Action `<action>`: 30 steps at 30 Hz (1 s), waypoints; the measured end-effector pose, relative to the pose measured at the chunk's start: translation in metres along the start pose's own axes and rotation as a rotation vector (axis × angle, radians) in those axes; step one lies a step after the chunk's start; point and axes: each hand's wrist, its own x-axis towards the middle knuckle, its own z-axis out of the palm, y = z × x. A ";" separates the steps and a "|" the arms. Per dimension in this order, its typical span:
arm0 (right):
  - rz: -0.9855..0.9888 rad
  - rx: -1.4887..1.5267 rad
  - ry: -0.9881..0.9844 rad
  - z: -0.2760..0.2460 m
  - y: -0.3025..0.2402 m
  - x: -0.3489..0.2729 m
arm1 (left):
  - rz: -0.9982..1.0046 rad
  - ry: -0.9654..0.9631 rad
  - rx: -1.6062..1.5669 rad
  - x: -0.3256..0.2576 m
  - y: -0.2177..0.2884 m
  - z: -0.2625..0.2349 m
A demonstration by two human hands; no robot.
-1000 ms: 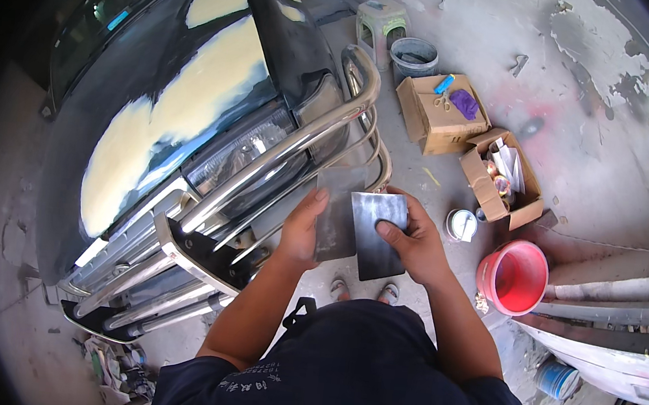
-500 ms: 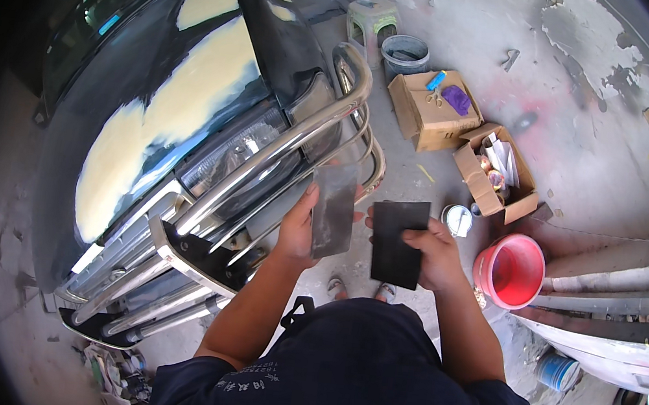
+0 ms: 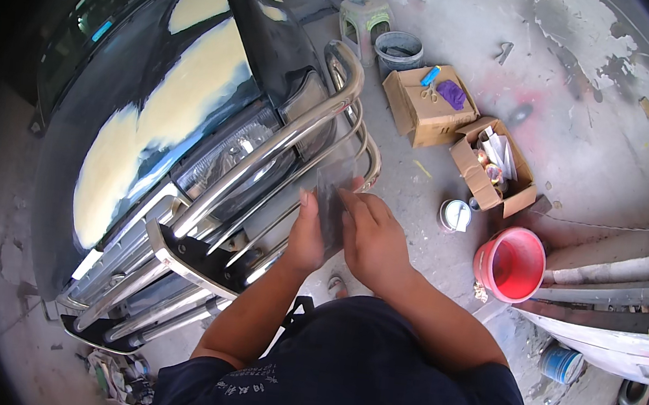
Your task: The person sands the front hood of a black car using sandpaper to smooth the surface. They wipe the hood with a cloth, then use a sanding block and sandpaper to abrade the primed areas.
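Observation:
In front of my body, my two hands are together over a flat grey rectangular block. My left hand grips the block along its left side, thumb up. My right hand is closed against the block's right side, with its fingers curled over the edge. A dark sheet that looks like sandpaper lies against the block between the hands. My right hand hides much of it. Beyond them is the shiny tubular metal bumper guard of a dark vehicle.
The vehicle's hood carries cream filler patches. On the floor are a stool, a grey bucket, cardboard boxes, a white-lidded can and a red bucket. A detached panel lies at the right.
My right hand has moved left with the dark sheet, bringing it from apart to against the grey block. My left hand still holds the block, at nearly the same place.

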 end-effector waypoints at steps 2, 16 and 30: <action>-0.055 -0.061 -0.024 0.001 -0.011 -0.010 | 0.002 0.008 0.041 0.000 0.004 0.000; -0.061 -0.081 0.021 -0.004 -0.011 0.007 | -0.005 0.064 0.057 0.002 0.025 0.021; -0.131 -0.042 0.047 -0.004 -0.020 -0.004 | -0.011 -0.013 0.061 0.003 0.031 0.016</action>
